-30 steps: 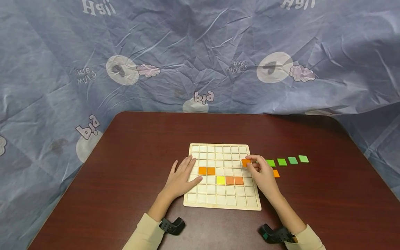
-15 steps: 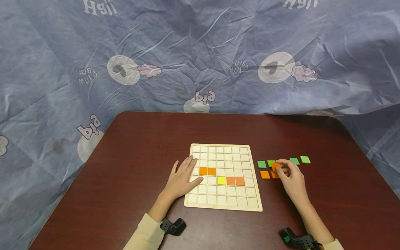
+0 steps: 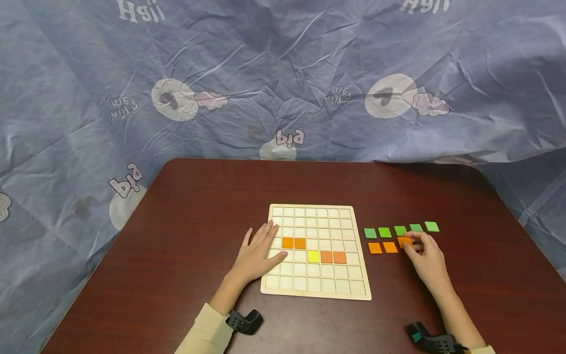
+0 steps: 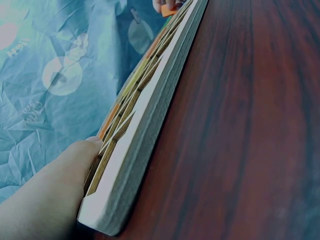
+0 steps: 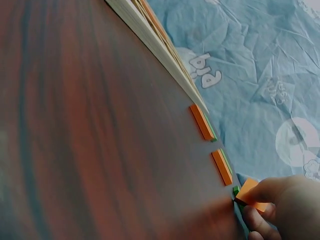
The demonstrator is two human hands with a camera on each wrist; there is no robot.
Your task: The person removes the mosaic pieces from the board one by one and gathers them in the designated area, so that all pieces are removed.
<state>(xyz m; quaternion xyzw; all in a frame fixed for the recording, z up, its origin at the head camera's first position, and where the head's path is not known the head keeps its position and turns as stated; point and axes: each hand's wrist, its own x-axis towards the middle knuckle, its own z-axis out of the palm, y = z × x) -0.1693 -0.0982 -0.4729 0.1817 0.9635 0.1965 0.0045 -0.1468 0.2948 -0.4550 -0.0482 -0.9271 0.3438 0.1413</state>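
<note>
My left hand (image 3: pixel 257 252) lies with fingers spread on the left edge of a pale wooden grid board (image 3: pixel 313 290). In the left wrist view its thumb (image 4: pixel 75 165) rests on the board's rim. My right hand (image 3: pixel 426 258) pinches an orange square tile (image 5: pixel 250 195) between thumb and fingers, low over the table right of the board. Two more orange tiles (image 3: pixel 375 248) lie just left of it. Behind them runs a row of several green tiles (image 3: pixel 384 232). On the board sit two orange tiles (image 3: pixel 294 243), a yellow tile (image 3: pixel 313 256) and two reddish-orange tiles (image 3: pixel 333 257).
A dark red-brown table (image 3: pixel 212 196) carries everything. Behind it hangs a wrinkled blue-grey printed cloth (image 3: pixel 247 73). A black camera band (image 3: pixel 244 322) is strapped on the left wrist, another black camera band (image 3: pixel 435 339) on the right.
My right hand has moved right with the orange tile, from over the board's right edge to the end of the orange row, and lowered it there. My left hand has stayed put.
</note>
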